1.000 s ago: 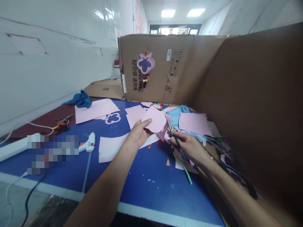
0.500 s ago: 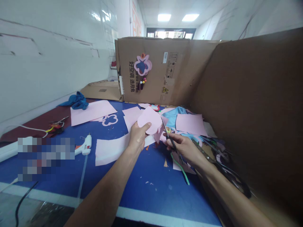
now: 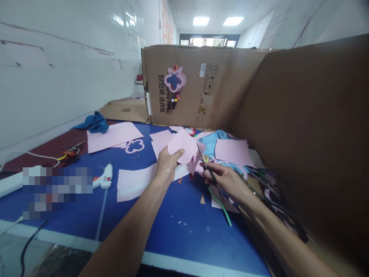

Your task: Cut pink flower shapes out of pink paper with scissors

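Note:
My left hand (image 3: 166, 166) pinches a rounded piece of pink paper (image 3: 182, 146) and holds it up above the blue table (image 3: 184, 227). My right hand (image 3: 226, 181) grips a pair of scissors (image 3: 205, 163), whose blades point up into the right edge of the pink piece. A strip of trimmed pink paper hangs below the cut. Both hands are closed around what they hold.
Pink sheets (image 3: 113, 135) and offcuts lie over the table. A white glue gun (image 3: 105, 177) lies at the left, a blue cloth (image 3: 92, 123) at the far left. Cardboard walls (image 3: 302, 127) stand behind and to the right, one bearing a pink flower ornament (image 3: 174, 80). A green pipe cleaner (image 3: 221, 207) lies near my right wrist.
My left hand has turned the pink piece and closed its thumb over the edge. The scissors have stayed at the right edge of the paper. The camera has shifted slightly.

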Demonstrator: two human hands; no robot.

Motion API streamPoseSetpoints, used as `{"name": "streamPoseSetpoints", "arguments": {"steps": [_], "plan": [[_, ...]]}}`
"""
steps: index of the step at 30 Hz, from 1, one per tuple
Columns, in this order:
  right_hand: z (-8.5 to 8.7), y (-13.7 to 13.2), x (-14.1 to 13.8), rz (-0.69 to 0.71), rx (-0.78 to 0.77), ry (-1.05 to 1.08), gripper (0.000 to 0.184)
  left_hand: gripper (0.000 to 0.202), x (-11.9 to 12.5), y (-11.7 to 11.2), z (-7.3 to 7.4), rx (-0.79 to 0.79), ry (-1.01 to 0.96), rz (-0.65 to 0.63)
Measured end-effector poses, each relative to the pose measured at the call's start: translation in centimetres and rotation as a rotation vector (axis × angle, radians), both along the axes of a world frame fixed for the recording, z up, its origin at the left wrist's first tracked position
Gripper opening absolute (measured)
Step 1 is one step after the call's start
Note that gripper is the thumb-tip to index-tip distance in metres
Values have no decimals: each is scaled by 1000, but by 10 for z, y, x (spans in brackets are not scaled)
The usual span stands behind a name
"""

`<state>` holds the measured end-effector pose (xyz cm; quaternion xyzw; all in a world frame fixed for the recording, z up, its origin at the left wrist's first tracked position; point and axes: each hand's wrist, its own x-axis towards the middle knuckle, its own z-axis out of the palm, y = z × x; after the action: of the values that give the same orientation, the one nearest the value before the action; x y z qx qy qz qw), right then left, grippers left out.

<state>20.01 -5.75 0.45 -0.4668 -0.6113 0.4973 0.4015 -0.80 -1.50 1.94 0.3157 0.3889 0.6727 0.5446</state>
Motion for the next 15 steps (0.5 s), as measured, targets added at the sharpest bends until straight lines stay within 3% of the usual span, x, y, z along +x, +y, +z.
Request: {"name": "streamPoseSetpoints", "arguments": {"steps": [15], "plan": [[3, -4, -5, 1, -8, 11, 50, 43, -6, -1, 6, 34, -11, 13]]}}
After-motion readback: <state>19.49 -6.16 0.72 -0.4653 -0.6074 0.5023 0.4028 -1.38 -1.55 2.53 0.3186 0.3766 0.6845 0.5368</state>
